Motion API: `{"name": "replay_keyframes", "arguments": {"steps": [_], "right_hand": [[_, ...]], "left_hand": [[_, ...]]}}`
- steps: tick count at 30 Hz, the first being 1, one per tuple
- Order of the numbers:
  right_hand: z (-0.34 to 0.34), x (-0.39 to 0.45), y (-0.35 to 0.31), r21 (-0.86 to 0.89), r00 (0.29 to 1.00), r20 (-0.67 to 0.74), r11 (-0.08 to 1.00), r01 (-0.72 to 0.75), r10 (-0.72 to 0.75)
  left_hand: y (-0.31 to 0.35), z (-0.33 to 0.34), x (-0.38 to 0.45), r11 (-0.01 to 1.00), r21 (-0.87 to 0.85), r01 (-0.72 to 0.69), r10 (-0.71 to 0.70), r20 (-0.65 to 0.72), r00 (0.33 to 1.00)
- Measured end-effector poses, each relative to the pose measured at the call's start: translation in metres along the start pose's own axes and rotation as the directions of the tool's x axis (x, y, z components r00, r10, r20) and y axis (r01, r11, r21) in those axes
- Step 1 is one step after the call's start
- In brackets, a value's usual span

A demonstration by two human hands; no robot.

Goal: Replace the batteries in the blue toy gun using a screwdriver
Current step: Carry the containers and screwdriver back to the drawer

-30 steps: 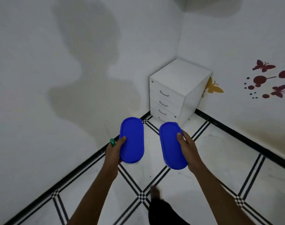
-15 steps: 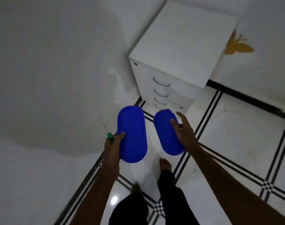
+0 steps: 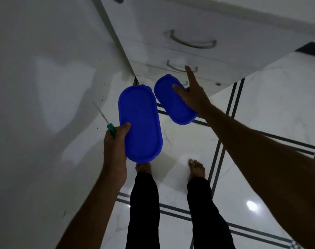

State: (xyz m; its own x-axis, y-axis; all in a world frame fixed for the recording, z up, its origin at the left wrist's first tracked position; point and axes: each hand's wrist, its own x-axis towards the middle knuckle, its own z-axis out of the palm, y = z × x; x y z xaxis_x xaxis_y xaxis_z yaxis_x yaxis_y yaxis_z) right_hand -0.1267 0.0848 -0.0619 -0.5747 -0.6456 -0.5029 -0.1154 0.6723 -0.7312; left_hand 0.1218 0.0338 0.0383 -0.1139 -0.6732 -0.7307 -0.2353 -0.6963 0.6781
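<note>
There is a single view, from a camera worn on the person's head. It looks steeply down and a little forward, along both forearms to the floor (image 3: 271,108) below. The wide lens bends the straight lines toward the edges. The left hand (image 3: 115,141) and right hand (image 3: 192,94) sit near mid-frame, close to the lens, with the person's legs and bare feet directly beneath. The white drawer cabinet (image 3: 198,24) fills the top of the frame, close in front, its front face seen from above. A white wall (image 3: 45,87) runs down the left side.
</note>
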Motion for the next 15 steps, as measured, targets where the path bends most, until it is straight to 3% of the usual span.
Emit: {"name": "replay_keyframes", "arguments": {"steps": [6,15], "right_hand": [[0.01,0.012,0.005,-0.055,0.992,-0.121,0.998,0.011,-0.018],[0.042,-0.074,0.009,-0.043,0.997,-0.015,0.996,-0.076,0.075]], "left_hand": [[0.004,-0.01,0.022,0.997,0.069,-0.027,0.023,0.063,0.998],[0.01,-0.035,0.001,0.995,0.084,-0.06,0.05,0.12,0.992]]}}
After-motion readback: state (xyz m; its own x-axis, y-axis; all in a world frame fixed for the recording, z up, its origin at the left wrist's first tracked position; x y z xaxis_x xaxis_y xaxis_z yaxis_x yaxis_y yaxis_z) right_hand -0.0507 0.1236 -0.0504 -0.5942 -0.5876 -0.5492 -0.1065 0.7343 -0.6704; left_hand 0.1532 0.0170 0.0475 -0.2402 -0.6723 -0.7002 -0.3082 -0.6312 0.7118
